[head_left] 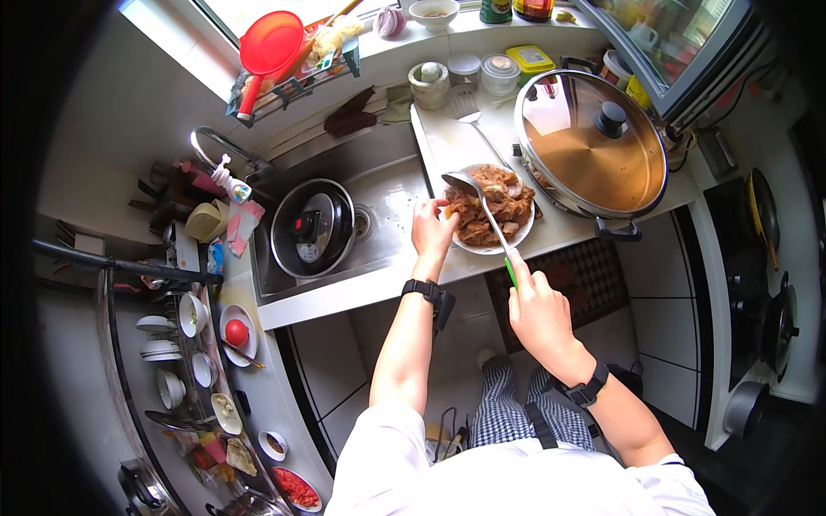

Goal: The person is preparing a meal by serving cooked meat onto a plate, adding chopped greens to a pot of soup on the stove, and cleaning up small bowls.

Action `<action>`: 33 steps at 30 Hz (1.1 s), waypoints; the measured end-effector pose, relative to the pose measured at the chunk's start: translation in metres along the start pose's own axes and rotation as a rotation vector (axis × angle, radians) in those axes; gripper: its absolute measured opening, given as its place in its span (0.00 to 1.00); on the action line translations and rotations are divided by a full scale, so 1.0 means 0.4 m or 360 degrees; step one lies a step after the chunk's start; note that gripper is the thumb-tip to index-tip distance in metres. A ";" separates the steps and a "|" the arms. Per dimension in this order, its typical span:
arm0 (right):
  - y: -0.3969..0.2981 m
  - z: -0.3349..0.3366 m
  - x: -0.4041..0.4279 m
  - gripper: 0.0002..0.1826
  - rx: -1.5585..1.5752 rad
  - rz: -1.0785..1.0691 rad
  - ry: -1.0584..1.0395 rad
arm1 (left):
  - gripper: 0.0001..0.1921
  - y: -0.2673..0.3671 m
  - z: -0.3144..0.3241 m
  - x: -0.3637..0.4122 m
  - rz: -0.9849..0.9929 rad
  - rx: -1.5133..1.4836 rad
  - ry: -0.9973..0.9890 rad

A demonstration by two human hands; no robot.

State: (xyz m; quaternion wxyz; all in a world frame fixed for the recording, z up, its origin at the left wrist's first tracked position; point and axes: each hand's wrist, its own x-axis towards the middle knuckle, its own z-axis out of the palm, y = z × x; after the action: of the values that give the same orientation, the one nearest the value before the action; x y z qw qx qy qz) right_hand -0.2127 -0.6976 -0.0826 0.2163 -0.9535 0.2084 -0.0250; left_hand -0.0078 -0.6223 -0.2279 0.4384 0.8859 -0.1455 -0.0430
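Note:
A round plate (459,240) heaped with browned meat pieces (493,219) stands on the white counter, right of the sink. My right hand (541,309) grips the green handle of a metal ladle (487,213), whose bowl is over the meat's upper left side. At the plate's left edge is my left hand (433,229), its fingers and thumb apart near a small yellowish piece; whether they touch it is unclear. To the right of the plate is a large steel pan under a glass lid (594,155). A slotted metal spatula (470,116) lies behind the plate.
The steel sink (387,187) at left holds a dark pot (312,229). A stone mortar (428,87) and lidded tubs (500,74) line the counter's back. An open window sash (671,45) juts in above the pan. Bowls and a tomato (237,332) are on the left side.

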 end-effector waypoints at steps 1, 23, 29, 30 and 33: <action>-0.002 -0.002 0.005 0.32 -0.0079 -0.0025 0.0011 | 0.14 -0.005 0.002 0.002 -0.0001 0.0000 0.0001; 0.021 -0.014 -0.021 0.31 0.0351 -0.0002 0.0104 | 0.07 -0.054 -0.034 -0.009 -0.0225 0.0212 0.0126; 0.096 -0.005 -0.031 0.30 0.0900 -0.0207 0.0403 | 0.06 -0.022 -0.072 -0.097 -0.0090 -0.0144 0.0241; 0.143 -0.008 -0.029 0.28 0.0979 -0.0406 0.0528 | 0.06 0.000 -0.070 -0.120 -0.0069 -0.0151 0.0218; 0.179 -0.175 -0.109 0.23 0.2606 0.0684 -0.0385 | 0.05 0.055 -0.085 -0.220 0.0011 -0.0208 0.0169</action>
State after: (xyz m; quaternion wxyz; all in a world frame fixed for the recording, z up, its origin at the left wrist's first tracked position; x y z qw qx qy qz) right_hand -0.2898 -0.7665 -0.0478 0.8578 -0.4326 0.2765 -0.0242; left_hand -0.0895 -0.5829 -0.1945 0.5026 0.8559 -0.1220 -0.0040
